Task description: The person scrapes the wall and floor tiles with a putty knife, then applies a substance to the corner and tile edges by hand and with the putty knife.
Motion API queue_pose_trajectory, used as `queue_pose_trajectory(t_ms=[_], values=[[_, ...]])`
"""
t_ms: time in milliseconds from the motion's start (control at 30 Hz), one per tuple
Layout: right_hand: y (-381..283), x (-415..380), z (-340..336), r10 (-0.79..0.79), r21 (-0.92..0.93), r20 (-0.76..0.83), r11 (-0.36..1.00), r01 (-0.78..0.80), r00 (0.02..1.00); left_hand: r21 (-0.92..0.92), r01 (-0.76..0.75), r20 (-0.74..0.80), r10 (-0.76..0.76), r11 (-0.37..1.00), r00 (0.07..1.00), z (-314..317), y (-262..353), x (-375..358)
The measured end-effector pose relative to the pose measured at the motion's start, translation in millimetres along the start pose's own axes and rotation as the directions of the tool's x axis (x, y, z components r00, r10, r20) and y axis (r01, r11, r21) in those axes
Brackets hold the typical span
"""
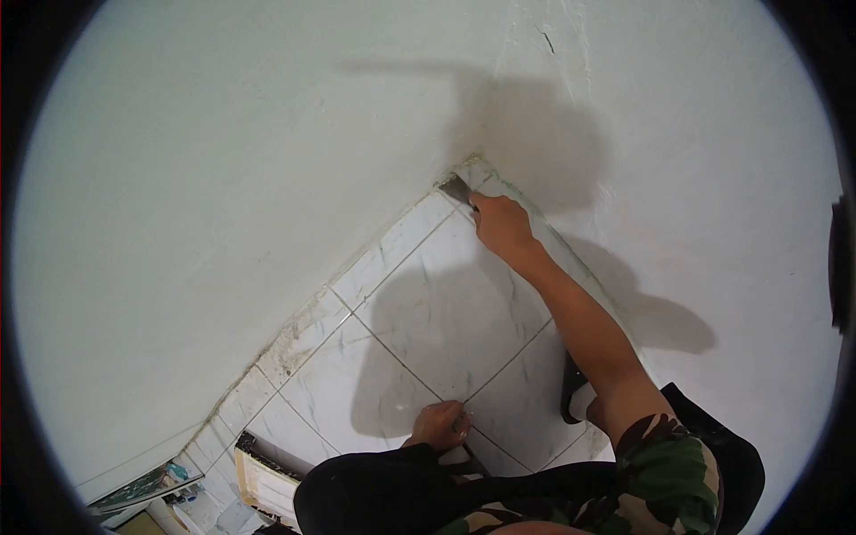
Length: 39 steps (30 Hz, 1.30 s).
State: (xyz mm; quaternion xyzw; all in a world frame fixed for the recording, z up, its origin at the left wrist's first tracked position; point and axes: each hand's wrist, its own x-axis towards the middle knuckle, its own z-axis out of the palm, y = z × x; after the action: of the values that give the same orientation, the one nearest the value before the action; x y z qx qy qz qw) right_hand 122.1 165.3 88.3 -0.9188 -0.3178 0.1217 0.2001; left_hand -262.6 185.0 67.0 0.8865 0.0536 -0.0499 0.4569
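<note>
My right hand (504,227) is closed around the handle of a scraper (456,188), most of which the fingers hide. The scraper's flat grey blade reaches the edge of the tiled floor (428,312), against the left wall near the corner. My left hand (439,423) is low in the view, beside my dark-clad knee and just above the tiles. Its fingers are curled in, and I cannot make out whether anything is inside them.
Pale walls (223,160) meet at the corner, with crumbly residue (290,352) along the left floor edge. A light rectangular object with a dark border (267,486) lies lower left, near assorted clutter (183,504). My foot (584,403) is by the right wall.
</note>
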Motion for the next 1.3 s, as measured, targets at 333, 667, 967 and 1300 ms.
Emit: queue_pose_trajectory(t_ms=[333,667,967,1300], values=[[-14.2,-4.8,1.5,0.071,0.03,-0.007,0.997,-0.071,0.997,-0.01,-0.004,-0.036,0.003,1.0,0.999,7.6,-5.9,-1.5],[9.8,-26.2,-25.3,0.071,0.229,-0.003,0.971,-0.068,0.997,-0.005,-0.034,-0.053,0.034,0.999,0.998,9.4,-10.3,-4.1],[-31.8,-38.3,37.0,0.038,-0.073,0.017,0.997,-0.037,0.999,-0.006,-0.029,-0.042,0.029,1.0,0.999,7.6,-9.3,-4.5],[-22.4,-14.2,32.3,0.258,0.118,-0.136,0.963,-0.243,0.957,-0.017,-0.03,-0.031,0.029,0.999,0.999,5.0,-9.1,-5.0]])
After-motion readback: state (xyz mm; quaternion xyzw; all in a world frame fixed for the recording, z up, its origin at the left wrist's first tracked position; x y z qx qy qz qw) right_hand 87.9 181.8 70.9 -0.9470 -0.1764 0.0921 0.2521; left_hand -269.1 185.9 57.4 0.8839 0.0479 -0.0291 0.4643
